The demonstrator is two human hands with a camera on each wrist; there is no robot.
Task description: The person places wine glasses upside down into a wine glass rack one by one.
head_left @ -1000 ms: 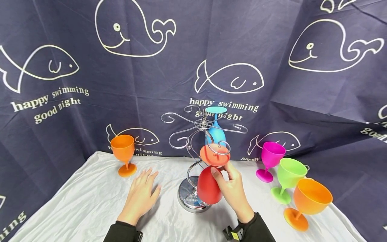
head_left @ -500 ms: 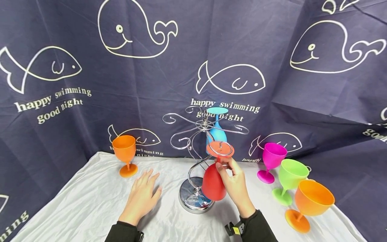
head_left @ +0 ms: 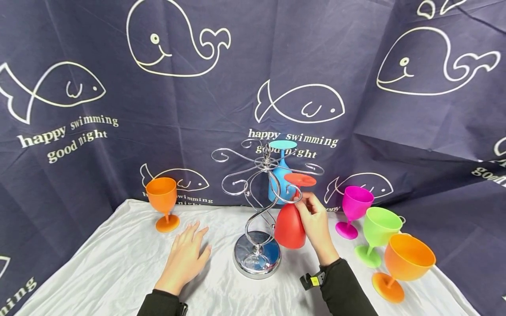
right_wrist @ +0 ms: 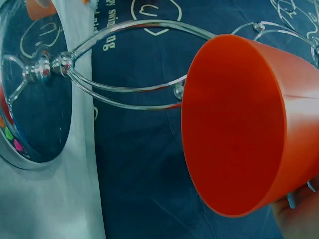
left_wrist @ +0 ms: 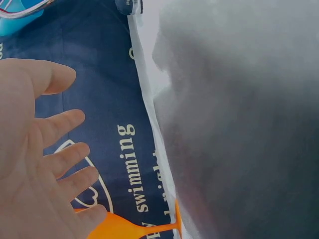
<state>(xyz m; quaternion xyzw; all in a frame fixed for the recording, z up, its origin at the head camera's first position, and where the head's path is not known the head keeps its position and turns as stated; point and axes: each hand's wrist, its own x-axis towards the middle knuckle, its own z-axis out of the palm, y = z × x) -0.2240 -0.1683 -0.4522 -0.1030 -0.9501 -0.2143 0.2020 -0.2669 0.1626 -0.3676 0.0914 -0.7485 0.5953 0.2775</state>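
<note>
Upside down in my right hand point(head_left: 316, 219) is a red goblet point(head_left: 290, 226), pinched at its stem just under the foot. It is beside a curled front hook of the chrome glass rack point(head_left: 257, 259), and its foot sits higher than that hook. The right wrist view looks into the wide mouth of the red goblet point(right_wrist: 234, 129). Behind it a blue goblet point(head_left: 281, 173) hangs inverted from the rack. My left hand point(head_left: 183, 259) is over the cloth left of the rack, fingers spread and holding nothing; in its wrist view, the hand point(left_wrist: 30, 149) shows palm side.
An orange goblet point(head_left: 162, 195) stands upright at the left. On the right stand a magenta goblet point(head_left: 356, 202), a green goblet point(head_left: 379, 226) and another orange goblet point(head_left: 407, 259). White cloth point(head_left: 118, 263) covers the table; a dark printed curtain point(head_left: 221, 109) hangs behind.
My right hand has carried the red goblet rightward and up, from in front of the rack's front hook to its right side. The left hand has stayed in place.
</note>
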